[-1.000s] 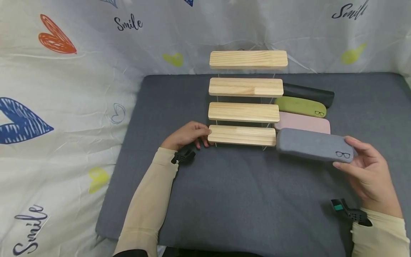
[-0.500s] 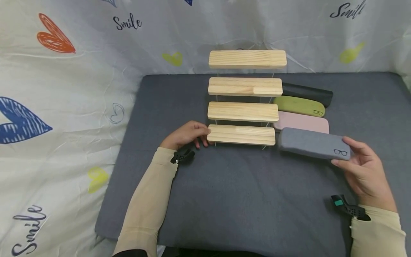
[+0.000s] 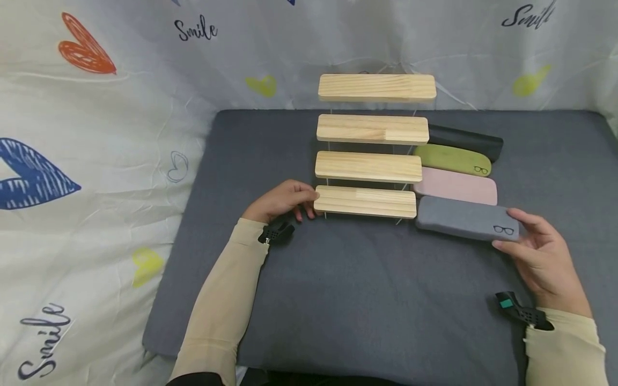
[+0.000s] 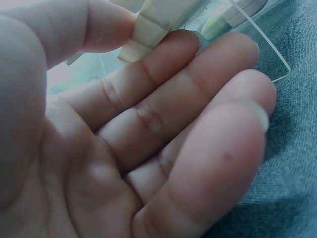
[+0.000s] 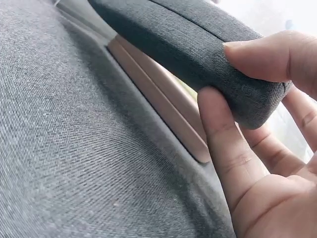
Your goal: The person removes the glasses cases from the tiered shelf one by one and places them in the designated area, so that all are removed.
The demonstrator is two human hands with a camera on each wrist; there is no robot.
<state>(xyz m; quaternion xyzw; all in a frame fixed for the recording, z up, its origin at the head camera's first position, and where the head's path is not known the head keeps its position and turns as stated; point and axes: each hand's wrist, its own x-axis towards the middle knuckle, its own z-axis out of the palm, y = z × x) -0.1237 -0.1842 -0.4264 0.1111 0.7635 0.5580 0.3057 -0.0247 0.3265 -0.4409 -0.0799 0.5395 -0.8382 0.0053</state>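
In the head view, a four-tier rack has light wooden shelves on thin clear supports. My left hand (image 3: 285, 201) pinches the left end of its front, lowest shelf (image 3: 365, 202), thumb on top; that shelf's end (image 4: 151, 32) also shows in the left wrist view. At the right, my right hand (image 3: 547, 262) holds a grey-blue glasses case (image 3: 465, 217) by its right end, between thumb and fingers. The right wrist view shows this held end of the case (image 5: 188, 44) raised off the cloth. Its left end lies close by the lowest shelf's right end.
Behind the grey-blue case lie a pink case (image 3: 456, 185), an olive-green glasses case (image 3: 454, 160) and a black case (image 3: 465, 142), their left ends behind or in the rack. Grey cloth (image 3: 347, 300) covers the table. A printed white curtain (image 3: 120, 134) hangs behind and left.
My right hand has shifted a little to the left with the grey-blue case, and its right end sits slightly lower. The left hand stays at the shelf end.
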